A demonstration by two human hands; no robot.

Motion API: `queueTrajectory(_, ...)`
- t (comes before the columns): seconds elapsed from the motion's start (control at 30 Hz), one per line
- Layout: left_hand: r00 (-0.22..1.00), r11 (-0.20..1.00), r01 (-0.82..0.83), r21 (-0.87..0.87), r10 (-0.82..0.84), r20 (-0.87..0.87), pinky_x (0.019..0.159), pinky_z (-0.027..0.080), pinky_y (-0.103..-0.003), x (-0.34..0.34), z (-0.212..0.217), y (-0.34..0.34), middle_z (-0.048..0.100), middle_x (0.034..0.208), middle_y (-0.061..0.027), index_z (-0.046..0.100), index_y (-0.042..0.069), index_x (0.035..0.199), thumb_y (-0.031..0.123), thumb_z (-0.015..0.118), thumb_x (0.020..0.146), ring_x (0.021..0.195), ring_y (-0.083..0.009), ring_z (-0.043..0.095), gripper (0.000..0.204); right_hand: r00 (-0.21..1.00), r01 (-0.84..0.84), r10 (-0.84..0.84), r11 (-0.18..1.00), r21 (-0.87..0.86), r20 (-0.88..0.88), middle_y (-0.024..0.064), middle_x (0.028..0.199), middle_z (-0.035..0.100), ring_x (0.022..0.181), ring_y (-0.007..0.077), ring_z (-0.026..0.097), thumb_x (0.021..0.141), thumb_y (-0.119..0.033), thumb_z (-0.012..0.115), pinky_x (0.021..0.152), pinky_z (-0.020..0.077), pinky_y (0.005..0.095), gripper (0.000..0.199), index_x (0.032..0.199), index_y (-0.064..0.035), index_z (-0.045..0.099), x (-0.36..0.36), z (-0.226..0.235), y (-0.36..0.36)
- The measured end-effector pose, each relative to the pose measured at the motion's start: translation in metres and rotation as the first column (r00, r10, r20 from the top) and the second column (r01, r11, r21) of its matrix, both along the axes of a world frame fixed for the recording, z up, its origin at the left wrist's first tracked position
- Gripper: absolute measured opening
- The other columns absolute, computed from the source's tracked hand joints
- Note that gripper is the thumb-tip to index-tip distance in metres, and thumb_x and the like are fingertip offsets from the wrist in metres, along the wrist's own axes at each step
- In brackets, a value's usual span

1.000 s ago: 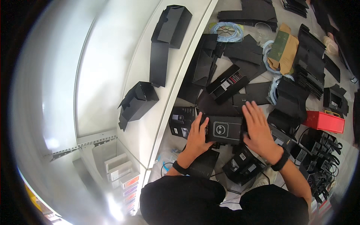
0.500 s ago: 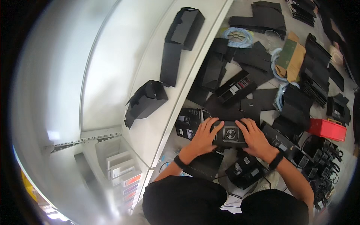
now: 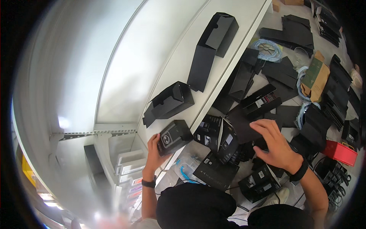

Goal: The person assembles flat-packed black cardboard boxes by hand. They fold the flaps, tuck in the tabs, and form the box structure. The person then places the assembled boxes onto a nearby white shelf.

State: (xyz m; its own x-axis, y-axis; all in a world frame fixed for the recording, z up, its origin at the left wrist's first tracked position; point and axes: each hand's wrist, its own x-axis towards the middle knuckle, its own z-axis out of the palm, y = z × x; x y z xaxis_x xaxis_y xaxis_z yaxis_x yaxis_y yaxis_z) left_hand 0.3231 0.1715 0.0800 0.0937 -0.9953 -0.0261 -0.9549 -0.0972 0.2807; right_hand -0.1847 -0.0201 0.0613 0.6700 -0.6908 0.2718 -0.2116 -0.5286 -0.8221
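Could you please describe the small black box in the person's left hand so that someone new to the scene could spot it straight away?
Start at the long white shelf that runs up the middle of the view and follow it down to its near end. There the left hand holds a small closed black box at the shelf's edge. Unlike the two open, plain black cartons further up the shelf, it is shut and shows a pale round emblem on top.

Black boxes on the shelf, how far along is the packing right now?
Three closed black boxes sit on the white shelf. The left hand holds another black box at the shelf's edge. The right hand hovers open over flat black cartons and loose boxes across the floor, apparently unsorted.
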Motion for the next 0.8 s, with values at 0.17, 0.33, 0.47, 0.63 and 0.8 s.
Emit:
queueTrajectory(0.17, 0.988, 0.996, -0.062, 0.060, 0.053, 0.143, 0.129, 0.024, -0.057, -0.007, 0.022, -0.017, 0.021, 0.173, -0.0269, 0.021, 0.008, 0.172, 0.025, 0.095, 0.074, 0.160, -0.0493, 0.022, 0.124, 0.996, -0.064, 0.063, 0.998, -0.011, -0.068, 0.0152, 0.136, 0.056, 0.130, 0.0385, 0.053, 0.082, 0.000, 0.079, 0.109, 0.0502, 0.0463, 0.062, 0.140, -0.0030, 0.056, -0.010, 0.000, -0.011)
queueTrajectory(0.33, 0.982, 0.985, -0.121, -0.123, 0.101, -0.160, 0.132, 0.020, -0.052, 0.019, 0.058, -0.068, 0.028, 0.174, -0.0213, 0.023, 0.007, 0.171, 0.031, 0.081, 0.092, 0.163, -0.0364, 0.024, 0.101, 0.915, -0.351, 0.312, 0.928, -0.122, -0.257, 0.0135, 0.125, 0.058, 0.125, 0.0357, 0.056, 0.084, -0.006, 0.077, 0.101, 0.0550, 0.0450, 0.044, 0.125, -0.0024, 0.061, 0.007, 0.014, -0.054)
queueTrajectory(0.47, 0.973, 0.999, -0.013, 0.047, 0.023, -0.231, 0.131, 0.024, -0.047, 0.034, 0.073, -0.155, 0.030, 0.174, -0.0204, 0.027, 0.006, 0.169, 0.041, 0.082, 0.093, 0.161, -0.0397, 0.027, 0.100, 0.810, -0.492, 0.362, 0.847, -0.199, -0.462, 0.0151, 0.122, 0.058, 0.122, 0.0353, 0.057, 0.083, -0.013, 0.076, 0.096, 0.0569, 0.0450, 0.041, 0.119, 0.0005, 0.061, 0.091, 0.019, -0.106)
queueTrajectory(0.63, 0.964, 0.949, 0.200, 0.244, -0.235, 0.123, 0.127, 0.026, -0.057, 0.034, 0.011, -0.200, 0.027, 0.169, -0.0344, 0.024, 0.006, 0.170, 0.063, 0.081, 0.086, 0.156, -0.0525, 0.028, 0.117, 0.967, -0.224, 0.166, 0.914, -0.339, -0.192, 0.0223, 0.144, 0.052, 0.142, 0.0412, 0.046, 0.076, -0.021, 0.084, 0.104, 0.0523, 0.0512, 0.075, 0.141, 0.0016, 0.055, 0.234, 0.005, -0.128)
queueTrajectory(0.8, 0.965, 0.976, 0.206, 0.072, -0.215, 0.153, 0.131, 0.012, -0.060, 0.031, -0.023, -0.180, 0.018, 0.176, -0.0256, 0.020, 0.010, 0.173, 0.052, 0.064, 0.103, 0.164, -0.0462, 0.011, 0.093, 0.972, -0.147, 0.022, 0.831, -0.537, -0.233, 0.0186, 0.166, 0.039, 0.160, 0.0418, 0.026, 0.074, -0.033, 0.094, 0.112, 0.0458, 0.0536, 0.096, 0.154, -0.0062, 0.049, 0.289, -0.048, -0.108)
